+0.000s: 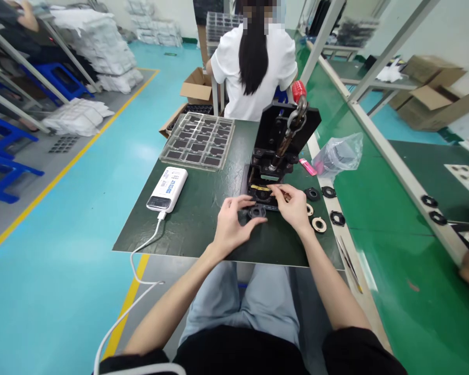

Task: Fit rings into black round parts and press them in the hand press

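Note:
My left hand (232, 225) pinches a small black ring-shaped part (257, 211) just in front of a black lever press (278, 151) with a red knob. My right hand (293, 205) is beside it, fingers closed on a small piece at the press's base, too small to name. Several black and beige rings (319, 224) lie on the dark green mat (203, 208) to the right of my right hand.
A clear tray of dark parts (198, 139) sits at the mat's far left. A white power bank (168, 188) with a cable lies at the left. A plastic bag (342, 151) rests on the green conveyor at the right. A person in white sits beyond the table.

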The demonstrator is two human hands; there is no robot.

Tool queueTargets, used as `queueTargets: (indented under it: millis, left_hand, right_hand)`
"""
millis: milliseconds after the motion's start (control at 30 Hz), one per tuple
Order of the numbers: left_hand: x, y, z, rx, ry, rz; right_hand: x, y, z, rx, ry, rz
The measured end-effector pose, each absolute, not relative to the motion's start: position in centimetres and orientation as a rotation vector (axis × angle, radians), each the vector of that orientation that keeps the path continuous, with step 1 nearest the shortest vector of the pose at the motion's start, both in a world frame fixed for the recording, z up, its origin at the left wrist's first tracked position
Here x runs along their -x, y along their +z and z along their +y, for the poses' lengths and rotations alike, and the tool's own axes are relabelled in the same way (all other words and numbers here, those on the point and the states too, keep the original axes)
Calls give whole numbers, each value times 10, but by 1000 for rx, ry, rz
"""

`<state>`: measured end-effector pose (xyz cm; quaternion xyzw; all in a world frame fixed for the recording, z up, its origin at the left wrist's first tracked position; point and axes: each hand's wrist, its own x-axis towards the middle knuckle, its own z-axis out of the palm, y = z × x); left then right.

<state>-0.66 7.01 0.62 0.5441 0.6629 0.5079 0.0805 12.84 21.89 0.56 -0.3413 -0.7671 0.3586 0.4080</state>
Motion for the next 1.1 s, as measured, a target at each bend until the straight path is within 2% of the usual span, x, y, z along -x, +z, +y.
queueTargets:
  millis: [133,300,633,967,1100]
  left_hand:
    - [1,-2,34,-1614,1498,1919]
    - [7,2,43,-1730,1522,1847]
    - [9,-1,49,-1748,1418,1852]
    - [11,-1,49,-1723,1377,1888]
    - [17,14,65,-1757,1412,1934]
  right_hand:
    - [-120,4,218,845,751,-2023]
    - [-118,3,216,859,678,-2046]
    - [-115,2,217,854,774,-2006]
    - [-112,4,214,865,726,-1992]
    - [-128,11,203,881,881,-1841]
